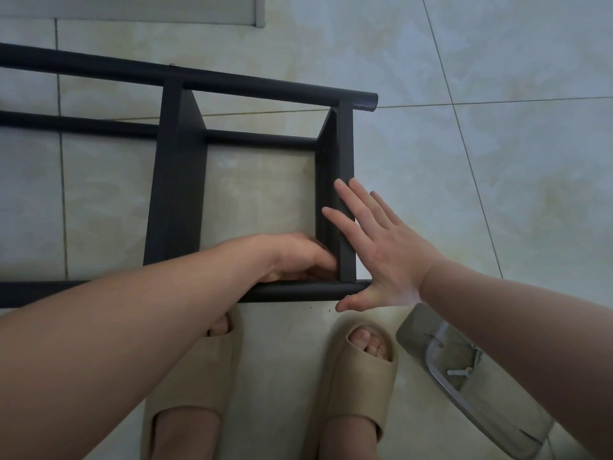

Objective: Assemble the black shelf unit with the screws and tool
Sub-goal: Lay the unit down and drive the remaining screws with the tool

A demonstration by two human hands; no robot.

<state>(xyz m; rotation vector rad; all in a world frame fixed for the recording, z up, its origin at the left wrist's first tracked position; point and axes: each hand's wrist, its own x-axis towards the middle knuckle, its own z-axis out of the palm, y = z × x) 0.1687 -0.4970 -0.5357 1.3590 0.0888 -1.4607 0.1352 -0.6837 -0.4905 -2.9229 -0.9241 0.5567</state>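
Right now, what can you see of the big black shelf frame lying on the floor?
The matte black shelf frame looks like painted metal: long round tubes joined by flat cross panels. It lies on the pale tiled floor, running out of view at the left. A silvery screw head sits on the far tube. The right hand presses flat against the end panel; the left hand curls into its inner corner.

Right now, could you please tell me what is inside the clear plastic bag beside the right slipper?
A few pale screws show through the clear plastic bag. The right forearm covers the bag's upper edge, so anything lying there is hidden.
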